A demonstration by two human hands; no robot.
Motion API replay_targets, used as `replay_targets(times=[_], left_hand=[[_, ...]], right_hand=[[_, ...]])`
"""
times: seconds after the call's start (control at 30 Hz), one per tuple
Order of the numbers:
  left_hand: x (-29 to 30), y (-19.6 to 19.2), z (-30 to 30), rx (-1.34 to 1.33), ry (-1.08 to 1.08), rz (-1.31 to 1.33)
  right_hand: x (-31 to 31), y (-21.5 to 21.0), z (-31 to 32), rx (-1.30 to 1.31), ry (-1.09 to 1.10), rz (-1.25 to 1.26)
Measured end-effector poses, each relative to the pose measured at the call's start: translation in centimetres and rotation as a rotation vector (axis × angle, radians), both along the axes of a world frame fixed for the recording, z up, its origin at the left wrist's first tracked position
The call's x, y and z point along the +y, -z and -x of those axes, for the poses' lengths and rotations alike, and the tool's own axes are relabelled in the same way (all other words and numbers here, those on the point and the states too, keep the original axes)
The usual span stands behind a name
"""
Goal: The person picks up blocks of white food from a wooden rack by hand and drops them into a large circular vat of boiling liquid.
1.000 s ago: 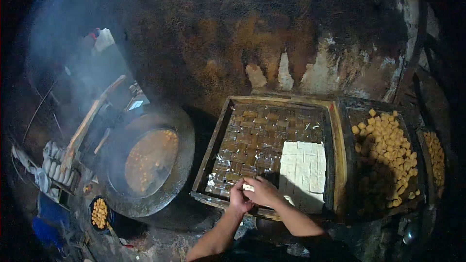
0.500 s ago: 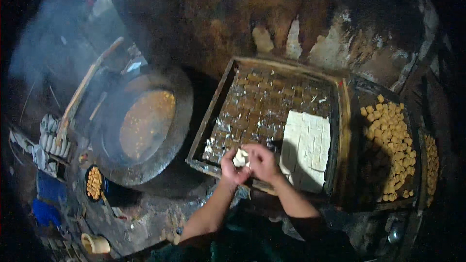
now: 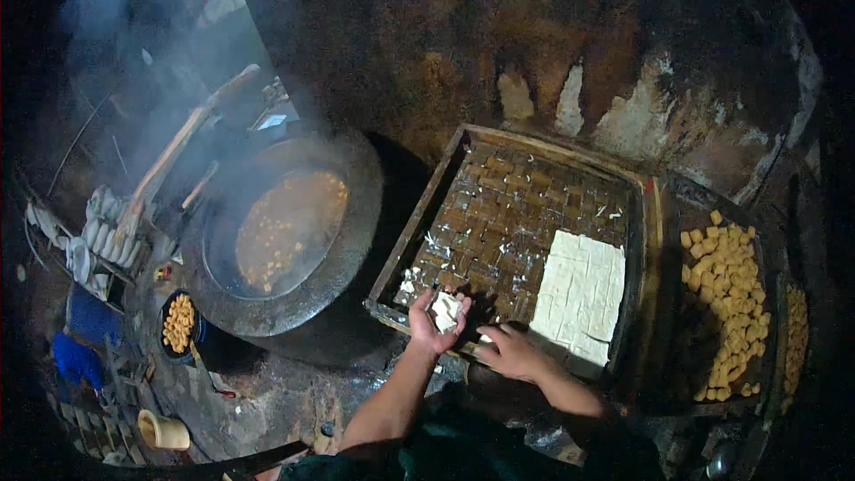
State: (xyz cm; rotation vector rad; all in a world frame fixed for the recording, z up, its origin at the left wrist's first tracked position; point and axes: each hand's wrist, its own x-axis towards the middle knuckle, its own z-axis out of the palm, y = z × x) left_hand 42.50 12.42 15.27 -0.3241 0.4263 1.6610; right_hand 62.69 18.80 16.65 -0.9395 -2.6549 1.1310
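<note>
Left hand [image 3: 428, 328] cups white tofu pieces [image 3: 445, 311]; right hand [image 3: 511, 354] at woven tray [image 3: 512, 205], near edge, grip I can't tell. I judge gathering underway; next move needs gentle fingertips.

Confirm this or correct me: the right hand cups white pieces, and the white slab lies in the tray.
Wrong hand: the head view shows the left hand cupping white pieces. The white slab does lie in the tray.
</note>
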Motion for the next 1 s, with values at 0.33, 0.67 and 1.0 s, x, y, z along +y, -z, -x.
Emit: replay_targets(times=[0.33, 0.67, 1.0], left_hand=[[-0.4, 0.4, -0.2, 0.056, -0.008, 0.02], [-1.2, -0.8, -1.1, 0.036, -0.038, 0.076], [0.5, -1.1, -4.9, 0.032, 0.032, -0.186]], right_hand=[[2.5, 0.2, 0.7, -0.219, -0.244, 0.123], [4.1, 2.1, -0.1, 0.034, -0.066, 0.266], [5.4, -3.6, 2.7, 0.505, 0.096, 0.893]])
